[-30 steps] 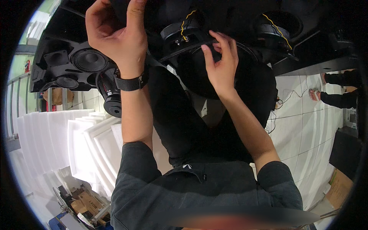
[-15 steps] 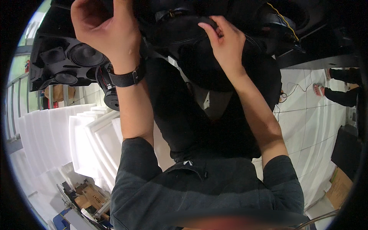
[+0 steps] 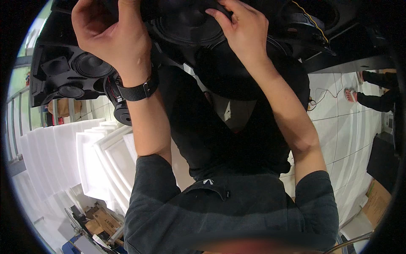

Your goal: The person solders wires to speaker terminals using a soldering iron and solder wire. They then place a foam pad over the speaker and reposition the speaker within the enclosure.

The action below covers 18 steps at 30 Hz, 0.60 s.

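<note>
A round black speaker driver (image 3: 186,25) is tilted at the top middle, its cone and ringed edge facing me. The thumb and fingers of my right hand (image 3: 247,34) are closed on its right rim. My left hand (image 3: 114,44), with a black band on the wrist, is raised left of the driver. Its fingers are curled and its fingertips pass beyond the top edge, so what they grip is hidden. Beneath the driver, over my knees, lies a large dark round opening or rim (image 3: 237,76), too dark to make out well.
A black speaker cabinet (image 3: 63,72) with several drivers stands at left, a loose driver (image 3: 122,112) beside it. White foam sheets (image 3: 55,152) are stacked lower left. At upper right is another driver (image 3: 302,25) with a yellow wire. A person's sandalled foot (image 3: 350,95) shows far right.
The speaker driver has tipped and shifted up and left, showing more of its cone. My right hand has moved up and left with it; my left hand has shifted slightly left.
</note>
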Each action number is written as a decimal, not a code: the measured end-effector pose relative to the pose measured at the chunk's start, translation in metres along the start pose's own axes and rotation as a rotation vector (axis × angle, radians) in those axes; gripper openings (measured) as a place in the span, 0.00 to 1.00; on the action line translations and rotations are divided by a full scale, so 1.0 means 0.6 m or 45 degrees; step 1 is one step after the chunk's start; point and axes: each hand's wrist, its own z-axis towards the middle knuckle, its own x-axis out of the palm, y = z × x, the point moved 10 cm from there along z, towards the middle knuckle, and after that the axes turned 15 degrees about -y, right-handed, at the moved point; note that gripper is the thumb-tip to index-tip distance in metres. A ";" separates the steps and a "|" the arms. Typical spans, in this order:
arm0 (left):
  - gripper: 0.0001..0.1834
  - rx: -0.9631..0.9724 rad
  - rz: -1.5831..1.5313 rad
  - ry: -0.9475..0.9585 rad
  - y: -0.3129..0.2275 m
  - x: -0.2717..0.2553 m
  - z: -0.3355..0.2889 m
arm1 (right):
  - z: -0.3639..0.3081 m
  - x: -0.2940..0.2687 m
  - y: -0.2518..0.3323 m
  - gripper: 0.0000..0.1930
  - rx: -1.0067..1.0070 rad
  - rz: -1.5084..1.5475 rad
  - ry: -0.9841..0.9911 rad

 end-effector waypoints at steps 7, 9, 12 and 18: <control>0.14 -0.021 -0.053 -0.010 0.005 0.000 -0.005 | 0.016 -0.005 0.021 0.11 -0.179 -0.087 -0.015; 0.14 -0.051 -0.073 -0.020 0.004 -0.004 -0.007 | 0.015 -0.001 0.000 0.12 0.005 -0.090 0.013; 0.15 -0.087 -0.114 -0.066 0.012 -0.009 -0.003 | 0.013 -0.002 -0.013 0.14 0.145 -0.084 -0.034; 0.15 -0.033 -0.045 -0.070 0.024 -0.008 0.000 | -0.009 -0.011 -0.023 0.13 0.234 0.010 -0.080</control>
